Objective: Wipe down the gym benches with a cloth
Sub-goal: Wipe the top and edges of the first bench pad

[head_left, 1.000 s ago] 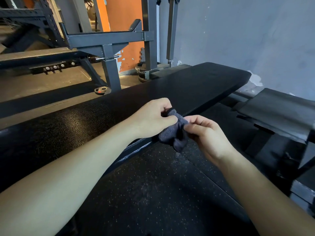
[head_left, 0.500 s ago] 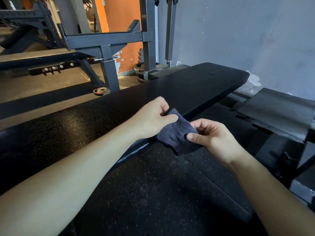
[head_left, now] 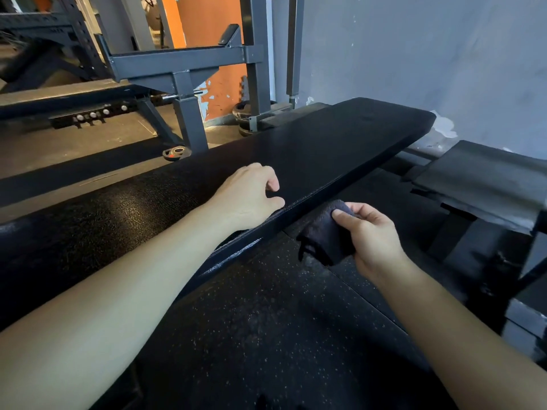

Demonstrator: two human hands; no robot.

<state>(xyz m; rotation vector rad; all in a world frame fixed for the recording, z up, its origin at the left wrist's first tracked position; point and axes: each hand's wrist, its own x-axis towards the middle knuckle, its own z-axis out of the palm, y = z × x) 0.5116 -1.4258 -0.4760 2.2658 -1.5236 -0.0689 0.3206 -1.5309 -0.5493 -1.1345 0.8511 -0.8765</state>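
A long black padded gym bench (head_left: pixel 325 143) runs from the lower left to the upper right. My right hand (head_left: pixel 370 235) grips a folded dark grey cloth (head_left: pixel 325 232) just off the bench's near edge, over the floor. My left hand (head_left: pixel 251 193) hovers over or rests on the bench top near that edge, fingers loosely curled and holding nothing. The cloth is not touching the bench top.
A grey steel rack (head_left: pixel 183 69) stands behind the bench, with a small weight plate (head_left: pixel 176 152) on the floor at its foot. A second dark padded piece (head_left: pixel 488 184) sits at the right by the grey wall. Speckled black rubber flooring (head_left: pixel 266 335) lies below.
Both hands held the cloth together before. My left hand has let go and moved onto the bench top; my right hand has drawn the cloth down and to the right.
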